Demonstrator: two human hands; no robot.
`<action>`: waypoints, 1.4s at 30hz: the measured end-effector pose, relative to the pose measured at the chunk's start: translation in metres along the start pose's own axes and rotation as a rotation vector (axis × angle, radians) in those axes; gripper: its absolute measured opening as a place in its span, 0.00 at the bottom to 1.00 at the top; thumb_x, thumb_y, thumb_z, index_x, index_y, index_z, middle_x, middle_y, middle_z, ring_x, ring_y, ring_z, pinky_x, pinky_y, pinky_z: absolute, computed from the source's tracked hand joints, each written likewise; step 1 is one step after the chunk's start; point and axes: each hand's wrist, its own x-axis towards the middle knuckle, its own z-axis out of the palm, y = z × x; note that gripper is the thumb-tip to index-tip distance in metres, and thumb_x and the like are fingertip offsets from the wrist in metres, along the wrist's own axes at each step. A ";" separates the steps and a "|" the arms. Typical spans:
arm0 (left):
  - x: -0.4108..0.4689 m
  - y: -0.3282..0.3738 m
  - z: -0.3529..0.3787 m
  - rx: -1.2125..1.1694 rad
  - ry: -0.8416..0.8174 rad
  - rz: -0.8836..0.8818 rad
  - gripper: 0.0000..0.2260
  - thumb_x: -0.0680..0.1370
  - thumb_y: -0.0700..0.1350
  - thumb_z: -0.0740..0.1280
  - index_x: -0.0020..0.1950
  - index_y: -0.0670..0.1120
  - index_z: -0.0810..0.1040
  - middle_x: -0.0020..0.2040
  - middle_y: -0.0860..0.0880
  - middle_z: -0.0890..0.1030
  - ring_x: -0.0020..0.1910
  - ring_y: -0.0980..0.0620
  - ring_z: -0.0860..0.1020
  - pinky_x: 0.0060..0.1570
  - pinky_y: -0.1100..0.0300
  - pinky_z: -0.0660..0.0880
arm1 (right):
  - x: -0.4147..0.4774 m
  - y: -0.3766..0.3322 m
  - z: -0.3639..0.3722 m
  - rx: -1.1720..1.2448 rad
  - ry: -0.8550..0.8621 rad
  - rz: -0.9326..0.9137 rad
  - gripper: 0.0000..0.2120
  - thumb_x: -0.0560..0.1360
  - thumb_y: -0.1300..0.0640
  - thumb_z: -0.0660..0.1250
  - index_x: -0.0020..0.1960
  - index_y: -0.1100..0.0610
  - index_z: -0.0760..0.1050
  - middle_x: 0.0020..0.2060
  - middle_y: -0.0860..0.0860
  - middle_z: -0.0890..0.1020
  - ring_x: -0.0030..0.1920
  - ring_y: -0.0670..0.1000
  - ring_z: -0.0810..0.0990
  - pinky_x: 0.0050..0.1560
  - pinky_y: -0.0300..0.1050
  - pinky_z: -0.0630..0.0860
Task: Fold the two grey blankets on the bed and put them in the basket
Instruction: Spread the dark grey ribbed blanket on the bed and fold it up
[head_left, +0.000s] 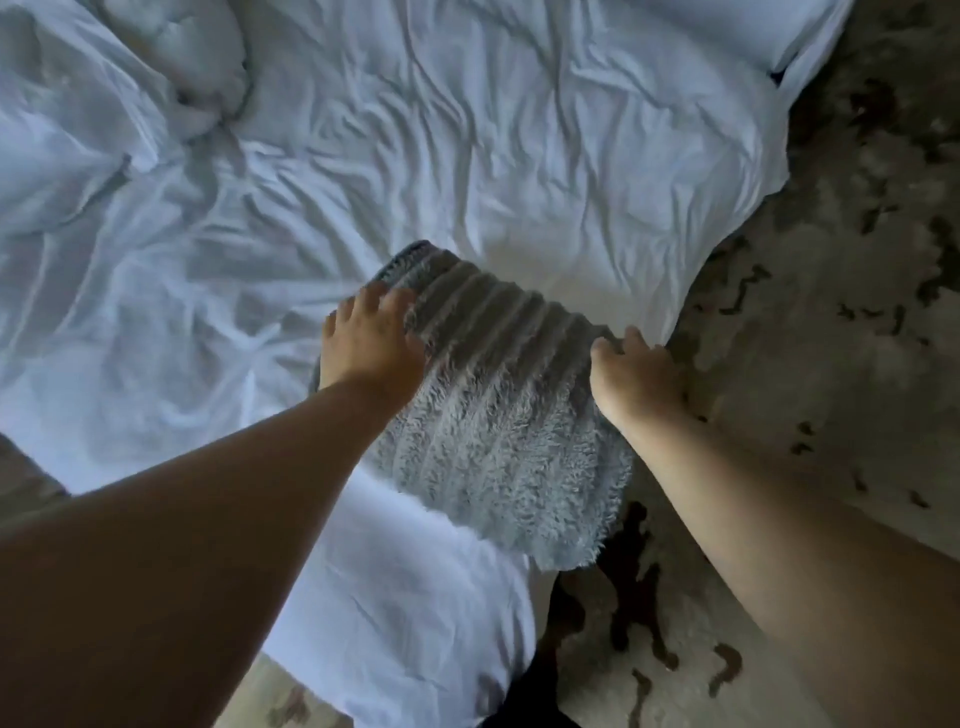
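At bed (519, 156) corner: 1 folded grey blanket (498, 426) lies on the white sheet, its near end overhanging the edge above the rug (831, 312). Left hand (371, 345) grips its left side; right hand (636, 376) grips its right side.

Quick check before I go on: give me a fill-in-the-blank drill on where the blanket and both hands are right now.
1. The folded grey blanket lies at the corner of the ____.
2. The left hand rests on the blanket's ____ side.
3. The right hand holds the blanket's ____ edge.
4. The sheet under the blanket is ____ in colour.

Missing words: bed; left; right; white
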 end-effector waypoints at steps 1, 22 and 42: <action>0.013 0.007 0.000 0.024 -0.010 0.056 0.22 0.74 0.44 0.61 0.69 0.50 0.69 0.71 0.45 0.68 0.69 0.42 0.66 0.71 0.46 0.60 | -0.002 -0.007 0.003 -0.036 0.066 0.011 0.24 0.81 0.45 0.47 0.75 0.52 0.58 0.72 0.58 0.62 0.70 0.61 0.61 0.68 0.58 0.61; 0.076 0.007 0.074 0.172 -0.079 0.197 0.24 0.77 0.59 0.54 0.72 0.55 0.65 0.71 0.43 0.65 0.72 0.43 0.60 0.71 0.40 0.50 | 0.028 -0.001 0.060 0.074 0.137 0.194 0.25 0.80 0.50 0.48 0.75 0.54 0.58 0.76 0.56 0.56 0.75 0.59 0.56 0.72 0.61 0.56; 0.107 -0.061 0.214 -0.385 -0.042 0.383 0.26 0.70 0.55 0.56 0.65 0.47 0.65 0.60 0.33 0.70 0.57 0.36 0.69 0.57 0.47 0.65 | 0.086 0.032 0.214 0.230 0.734 0.117 0.35 0.74 0.45 0.49 0.70 0.69 0.64 0.69 0.68 0.66 0.67 0.70 0.67 0.65 0.62 0.64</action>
